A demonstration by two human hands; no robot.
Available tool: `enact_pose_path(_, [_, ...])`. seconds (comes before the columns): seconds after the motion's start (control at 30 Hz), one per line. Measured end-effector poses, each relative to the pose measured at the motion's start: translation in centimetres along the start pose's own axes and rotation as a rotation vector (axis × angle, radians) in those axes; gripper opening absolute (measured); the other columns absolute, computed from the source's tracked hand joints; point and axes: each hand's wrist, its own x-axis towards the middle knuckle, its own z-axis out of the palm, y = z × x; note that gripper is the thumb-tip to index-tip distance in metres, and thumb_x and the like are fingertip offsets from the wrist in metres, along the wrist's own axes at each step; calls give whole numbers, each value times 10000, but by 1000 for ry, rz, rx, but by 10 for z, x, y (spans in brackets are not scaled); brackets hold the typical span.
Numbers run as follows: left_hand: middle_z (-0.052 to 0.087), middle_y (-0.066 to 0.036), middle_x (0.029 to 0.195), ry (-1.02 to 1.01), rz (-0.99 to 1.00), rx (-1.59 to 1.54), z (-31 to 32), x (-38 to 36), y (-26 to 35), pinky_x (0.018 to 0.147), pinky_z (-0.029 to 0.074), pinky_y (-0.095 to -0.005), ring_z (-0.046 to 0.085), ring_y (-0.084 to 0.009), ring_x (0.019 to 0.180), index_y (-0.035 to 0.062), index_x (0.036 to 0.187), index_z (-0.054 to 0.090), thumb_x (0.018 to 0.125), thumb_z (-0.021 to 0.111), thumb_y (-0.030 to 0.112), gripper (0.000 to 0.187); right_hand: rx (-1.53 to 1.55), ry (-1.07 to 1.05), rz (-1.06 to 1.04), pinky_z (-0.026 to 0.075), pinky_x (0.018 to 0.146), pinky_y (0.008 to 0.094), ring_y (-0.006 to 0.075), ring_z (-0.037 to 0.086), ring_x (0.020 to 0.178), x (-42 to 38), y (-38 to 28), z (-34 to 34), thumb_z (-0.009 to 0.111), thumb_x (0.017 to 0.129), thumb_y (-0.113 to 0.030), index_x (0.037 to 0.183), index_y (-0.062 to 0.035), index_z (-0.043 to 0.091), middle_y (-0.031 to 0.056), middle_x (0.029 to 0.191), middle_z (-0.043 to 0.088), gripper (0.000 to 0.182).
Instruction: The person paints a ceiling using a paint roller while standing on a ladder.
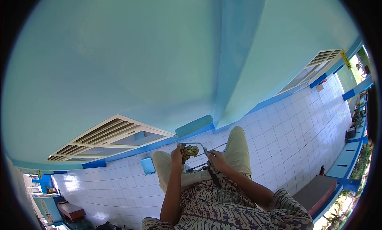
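A paint roller (194, 126) with a blue-green sleeve is held up in front of the painted wall. My right hand (217, 160) is closed around its handle, close to my lap. Beside the bent wire frame, my left hand (176, 155) is closed on a crumpled brown and yellow cloth (190, 151). Its fingertips appear to touch the wire, though the exact contact is hard to make out. The roller sleeve lies slantwise above both hands, near the foot of the wall.
A light blue container (148, 166) stands on the white tiled floor (274, 150) by my knee. Louvred door or window panels (113, 136) are set into the blue-green wall (131, 58), which has a projecting column (234, 50). A brown-topped bench (316, 194) is to the right.
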Motion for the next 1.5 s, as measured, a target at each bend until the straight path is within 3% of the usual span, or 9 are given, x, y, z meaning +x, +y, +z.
enact_pose_path(0.27, [733,-145,1076,-132,-33,50,-2,-36,-6,593,576,-272,711,-164,786,6,1219,641,1018,542,335,399,-158,208,62,440,365,354,173,552,443,88,18,-9,566,974,-217,976,37,585,92,666,573,255])
enact_pose_path(0.33, [716,-166,1119,-140,-67,52,-3,-38,-13,717,592,-303,712,-207,847,-15,1244,617,1026,504,305,403,-133,209,76,436,360,365,184,557,447,105,20,-10,562,972,-197,933,39,565,105,667,569,240])
enact_pose_path(0.4, [716,-165,1118,-148,-71,34,-2,-40,-17,717,595,-309,712,-209,843,-11,1240,620,1026,504,303,397,-146,186,60,426,353,366,188,552,438,131,26,-12,563,972,-186,899,38,547,123,670,570,237])
enact_pose_path(0.43, [716,-164,1118,-163,-71,20,0,-40,-18,716,598,-315,711,-211,838,-6,1237,624,1025,503,301,392,-113,207,22,466,416,380,209,601,486,138,25,-10,576,936,-174,774,46,576,133,639,614,273])
enact_pose_path(0.77, [709,-157,1145,-186,-55,-40,-9,-55,-15,731,616,-329,718,-218,867,-3,1256,599,1037,486,273,370,-108,266,-36,448,391,398,242,598,462,234,29,0,591,938,-147,680,26,560,160,600,598,312])
enact_pose_path(0.97, [711,-152,1151,-135,-15,-69,-25,-66,-12,736,610,-313,720,-218,876,-3,1243,601,1044,468,273,364,-13,216,-4,406,344,372,207,542,430,254,33,6,592,957,-140,814,12,513,143,630,571,223])
enact_pose_path(1.23, [722,-136,1119,-142,-16,-64,-28,-69,-12,790,578,-312,703,-198,899,5,1236,629,1050,465,237,340,-150,310,-191,450,381,359,196,580,438,188,20,31,598,965,-207,813,23,574,107,623,600,277])
enact_pose_path(1.33, [722,-132,1117,-163,2,-64,-26,-65,-13,787,577,-302,700,-193,905,5,1238,630,1053,467,233,337,-105,266,-190,433,360,341,166,558,415,140,-5,42,576,986,-188,994,43,546,75,618,568,234])
enact_pose_path(1.5, [725,-126,1104,-219,55,-43,-17,-55,-18,711,582,-275,704,-174,879,2,1231,630,1056,471,255,346,-64,239,-347,395,338,319,140,520,387,78,-26,63,564,994,-171,1009,40,534,59,618,541,213])
